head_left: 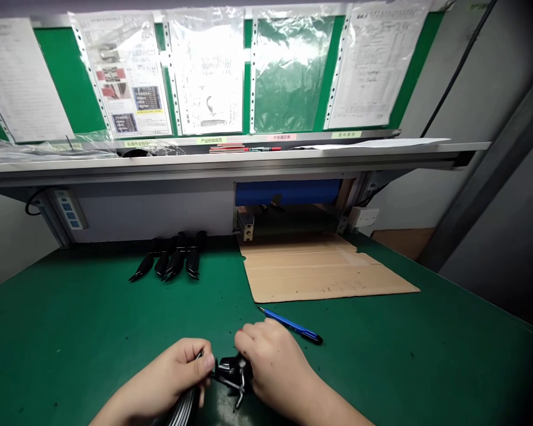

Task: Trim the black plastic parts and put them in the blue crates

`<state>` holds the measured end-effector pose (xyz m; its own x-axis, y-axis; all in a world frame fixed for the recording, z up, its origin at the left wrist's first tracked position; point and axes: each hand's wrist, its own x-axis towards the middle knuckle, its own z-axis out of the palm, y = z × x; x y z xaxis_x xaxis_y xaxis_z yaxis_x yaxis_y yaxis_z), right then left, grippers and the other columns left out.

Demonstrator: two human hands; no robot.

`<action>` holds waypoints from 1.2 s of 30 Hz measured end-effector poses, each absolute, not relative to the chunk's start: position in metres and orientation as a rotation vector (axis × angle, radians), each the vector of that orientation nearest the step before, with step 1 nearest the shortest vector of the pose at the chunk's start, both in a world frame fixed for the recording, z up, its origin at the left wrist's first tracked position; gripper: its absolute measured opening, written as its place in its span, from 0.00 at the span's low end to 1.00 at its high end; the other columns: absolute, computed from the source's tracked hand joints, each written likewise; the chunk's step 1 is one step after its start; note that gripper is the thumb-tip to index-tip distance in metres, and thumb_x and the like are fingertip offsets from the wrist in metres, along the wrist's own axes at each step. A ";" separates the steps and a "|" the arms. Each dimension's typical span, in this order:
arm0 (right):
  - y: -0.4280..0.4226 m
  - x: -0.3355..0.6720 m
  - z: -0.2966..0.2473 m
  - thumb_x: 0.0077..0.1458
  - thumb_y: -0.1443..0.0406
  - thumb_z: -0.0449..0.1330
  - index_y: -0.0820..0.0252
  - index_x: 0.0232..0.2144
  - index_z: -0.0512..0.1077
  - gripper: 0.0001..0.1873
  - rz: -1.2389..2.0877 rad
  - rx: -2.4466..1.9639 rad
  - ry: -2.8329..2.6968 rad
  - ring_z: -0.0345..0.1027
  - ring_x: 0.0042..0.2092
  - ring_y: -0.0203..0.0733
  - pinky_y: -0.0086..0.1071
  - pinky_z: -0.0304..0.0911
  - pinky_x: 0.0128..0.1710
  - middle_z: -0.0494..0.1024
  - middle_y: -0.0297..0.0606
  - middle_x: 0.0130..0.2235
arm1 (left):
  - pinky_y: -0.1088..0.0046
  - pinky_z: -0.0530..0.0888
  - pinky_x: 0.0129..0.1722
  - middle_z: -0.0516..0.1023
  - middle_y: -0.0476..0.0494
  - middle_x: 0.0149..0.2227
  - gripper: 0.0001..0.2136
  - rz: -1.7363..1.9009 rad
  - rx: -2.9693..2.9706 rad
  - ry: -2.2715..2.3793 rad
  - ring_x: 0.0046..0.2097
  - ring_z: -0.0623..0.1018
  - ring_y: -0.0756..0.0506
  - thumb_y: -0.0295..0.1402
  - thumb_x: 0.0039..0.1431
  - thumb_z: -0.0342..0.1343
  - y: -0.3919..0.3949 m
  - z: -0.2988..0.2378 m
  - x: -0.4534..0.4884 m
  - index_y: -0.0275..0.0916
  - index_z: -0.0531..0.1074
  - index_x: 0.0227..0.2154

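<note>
Low in the head view, both my hands meet over a small black part [231, 371] with metal clips on the green mat [71, 331]. My left hand [177, 373] is closed, pinching the part's left end, and a grey-black strip [184, 408] runs down from under it. My right hand [270, 361] is closed round the part's right side, fingers curled over it. A blue pen [293, 325] lies just beyond my right hand, not touched.
Several black pointed parts [173, 260] lie in a row at the back left. A flat cardboard sheet [320, 272] covers the back middle. A shelf [231, 160] with papers and a power strip [68, 210] hang above the bench.
</note>
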<state>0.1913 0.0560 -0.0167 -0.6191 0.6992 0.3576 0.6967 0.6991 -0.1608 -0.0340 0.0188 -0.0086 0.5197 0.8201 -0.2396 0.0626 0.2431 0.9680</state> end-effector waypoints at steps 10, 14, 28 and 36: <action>0.046 0.177 -0.008 0.51 0.59 0.68 0.56 0.37 0.65 0.17 0.277 -1.141 -2.241 0.62 0.36 0.42 0.31 0.57 0.33 0.67 0.34 0.36 | 0.75 0.67 0.36 0.73 0.45 0.36 0.13 1.229 0.816 1.048 0.35 0.70 0.48 0.42 0.56 0.58 0.023 -0.019 -0.012 0.37 0.68 0.33; 0.041 0.170 -0.020 0.46 0.53 0.71 0.56 0.44 0.66 0.27 0.061 -1.087 -2.426 0.62 0.37 0.45 0.35 0.58 0.35 0.69 0.35 0.38 | 0.71 0.69 0.41 0.74 0.42 0.39 0.11 1.180 0.632 0.830 0.41 0.74 0.45 0.36 0.52 0.63 0.017 -0.025 0.002 0.37 0.67 0.32; 0.039 0.177 -0.007 0.49 0.59 0.68 0.57 0.42 0.68 0.20 0.003 -0.879 -2.627 0.62 0.37 0.44 0.33 0.54 0.34 0.73 0.34 0.36 | 0.64 0.63 0.55 0.70 0.37 0.49 0.28 1.115 1.392 0.939 0.53 0.67 0.39 0.57 0.56 0.46 0.015 -0.026 -0.011 0.40 0.64 0.50; 0.054 0.190 -0.011 0.51 0.63 0.64 0.56 0.41 0.70 0.13 0.109 -0.927 -2.571 0.67 0.35 0.44 0.33 0.58 0.35 0.74 0.33 0.35 | 0.73 0.65 0.40 0.72 0.43 0.36 0.19 1.231 0.914 0.870 0.39 0.70 0.47 0.47 0.50 0.63 0.022 -0.017 -0.001 0.36 0.68 0.33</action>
